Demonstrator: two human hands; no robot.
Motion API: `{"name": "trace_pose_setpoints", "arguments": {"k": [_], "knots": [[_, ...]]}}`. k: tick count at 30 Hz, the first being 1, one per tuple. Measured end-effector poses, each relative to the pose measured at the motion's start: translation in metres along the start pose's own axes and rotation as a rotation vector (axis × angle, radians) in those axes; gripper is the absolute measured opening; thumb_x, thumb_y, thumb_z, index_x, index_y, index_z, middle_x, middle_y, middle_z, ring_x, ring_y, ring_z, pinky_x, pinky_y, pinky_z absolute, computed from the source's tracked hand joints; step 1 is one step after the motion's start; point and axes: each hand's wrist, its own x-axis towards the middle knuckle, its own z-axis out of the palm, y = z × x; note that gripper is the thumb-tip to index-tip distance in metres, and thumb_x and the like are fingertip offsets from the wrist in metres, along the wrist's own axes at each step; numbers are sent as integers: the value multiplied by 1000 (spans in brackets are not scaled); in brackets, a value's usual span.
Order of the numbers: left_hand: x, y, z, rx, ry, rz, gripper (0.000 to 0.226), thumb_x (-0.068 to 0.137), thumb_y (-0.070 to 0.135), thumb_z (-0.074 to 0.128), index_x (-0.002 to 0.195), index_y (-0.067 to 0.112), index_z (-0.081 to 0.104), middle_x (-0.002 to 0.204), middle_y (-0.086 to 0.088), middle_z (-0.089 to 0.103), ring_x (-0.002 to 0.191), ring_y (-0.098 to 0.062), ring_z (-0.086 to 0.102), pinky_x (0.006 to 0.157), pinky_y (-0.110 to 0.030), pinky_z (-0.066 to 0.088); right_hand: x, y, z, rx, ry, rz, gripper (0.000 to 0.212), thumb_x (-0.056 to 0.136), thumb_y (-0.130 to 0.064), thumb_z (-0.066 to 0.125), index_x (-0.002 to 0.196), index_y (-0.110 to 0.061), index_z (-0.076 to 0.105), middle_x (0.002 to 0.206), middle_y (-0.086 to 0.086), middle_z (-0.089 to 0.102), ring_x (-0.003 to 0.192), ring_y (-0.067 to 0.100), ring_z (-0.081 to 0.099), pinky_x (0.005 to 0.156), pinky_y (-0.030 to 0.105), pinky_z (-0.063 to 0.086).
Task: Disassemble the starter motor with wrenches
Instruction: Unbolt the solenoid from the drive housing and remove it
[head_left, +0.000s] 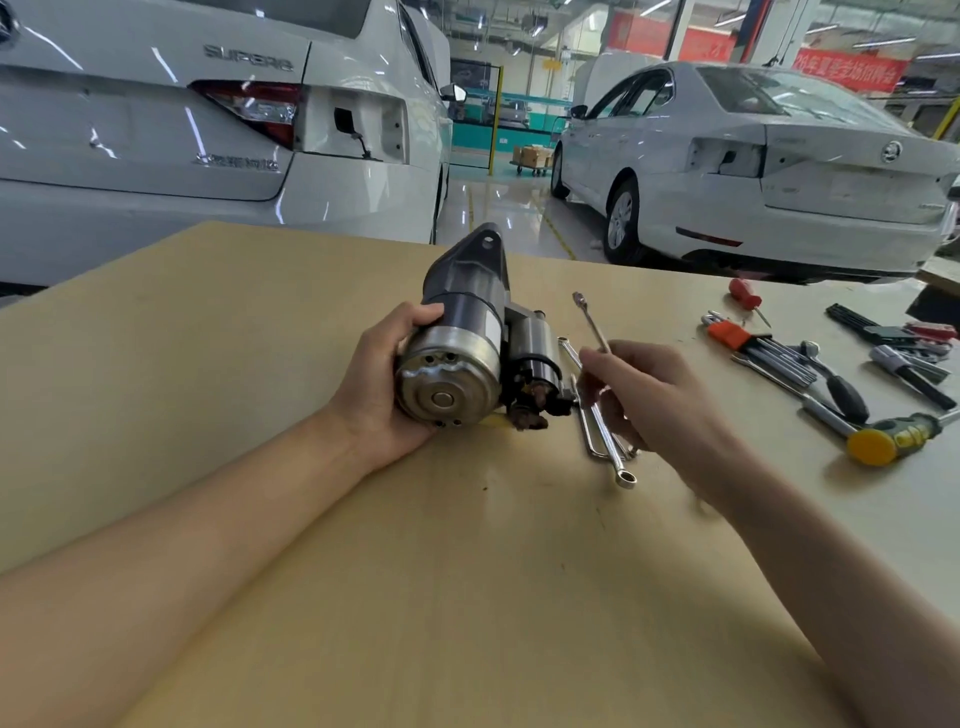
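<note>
Starter motor (457, 348), silver end cap, dark body, rusty terminals

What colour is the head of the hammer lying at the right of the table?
Yellow: the hammer head shows best in the head view, the only one.

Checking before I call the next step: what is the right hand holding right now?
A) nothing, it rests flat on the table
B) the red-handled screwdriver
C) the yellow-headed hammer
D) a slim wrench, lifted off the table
D: the right hand pinches a slim wrench raised above the table, beside the starter motor that the left hand grips; the hammer and screwdriver lie untouched.
</note>
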Motion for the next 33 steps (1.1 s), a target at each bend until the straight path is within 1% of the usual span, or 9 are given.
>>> {"name": "trace_pose_setpoints", "arguments": {"k": [2, 4, 6, 10, 14, 18, 23, 29, 33], "knots": [[-1, 0, -2, -53, 10, 12, 30, 71, 34, 61, 75, 10, 78, 80, -9, 70, 70, -24, 68, 80, -38, 55, -1, 0, -1, 7, -41, -5, 18, 89, -14, 61, 75, -3, 60, 44, -11, 49, 38, 6, 40, 36, 13, 28], [-2, 0, -2, -107, 20, 40, 30, 71, 34, 60, 70, 10, 78, 75, -7, 70, 65, -22, 69, 65, -32, 59, -2, 1, 0, 36, -72, -16, 7, 82, -6, 66, 79, -2, 62, 47, -7, 52, 39, 11, 47, 37, 14, 32], [-3, 0, -2, -175, 23, 54, 33, 74, 34, 58, 69, 8, 77, 73, -8, 71, 64, -23, 70, 59, -30, 57, -4, 1, 4, 60, -104, -21, 9, 77, -11, 73, 81, -7, 66, 49, -3, 59, 40, 13, 54, 39, 14, 35], [-1, 2, -4, -252, 52, 77, 37, 73, 37, 59, 75, 4, 78, 82, -13, 71, 74, -29, 70, 68, -33, 60, -7, 0, 17, 136, -92, -43, 23, 67, -31, 85, 78, -15, 71, 57, -3, 67, 43, 17, 62, 42, 13, 35], [0, 2, -3, -265, 52, 97, 39, 69, 37, 59, 80, 4, 77, 86, -14, 70, 78, -31, 70, 75, -35, 59, -7, 0, 24, 197, 52, -127, 23, 72, -27, 83, 84, -16, 67, 74, -7, 74, 47, 22, 67, 47, 7, 38], [-1, 3, -4, -274, 43, 97, 40, 70, 37, 60, 82, 3, 76, 87, -14, 69, 78, -31, 69, 74, -34, 59, -7, -3, 30, 283, 39, -144, 17, 81, -25, 75, 90, -17, 62, 85, -5, 75, 57, 21, 71, 51, 6, 41], [-3, 4, -2, -257, 34, 77, 40, 72, 37, 59, 78, 3, 76, 85, -15, 69, 77, -32, 69, 72, -35, 59, -4, -6, 31, 290, -7, -165, 9, 84, -16, 72, 83, -13, 64, 75, -7, 72, 46, 13, 64, 42, 5, 35], [-7, 5, 0, -250, -16, 62, 41, 70, 38, 60, 77, 1, 77, 81, -15, 70, 73, -31, 70, 72, -34, 60, -8, -5, 33, 343, -8, -107, 17, 73, -21, 81, 79, -14, 66, 52, -9, 62, 33, 2, 44, 36, 8, 29], [-9, 5, 3, -271, -35, 56, 40, 73, 36, 58, 77, 1, 77, 83, -17, 70, 72, -32, 69, 68, -39, 59, -6, -6, 32, 446, -36, -24, 38, 57, -33, 81, 80, -8, 65, 50, 0, 47, 34, 7, 36, 34, 13, 22]]}}
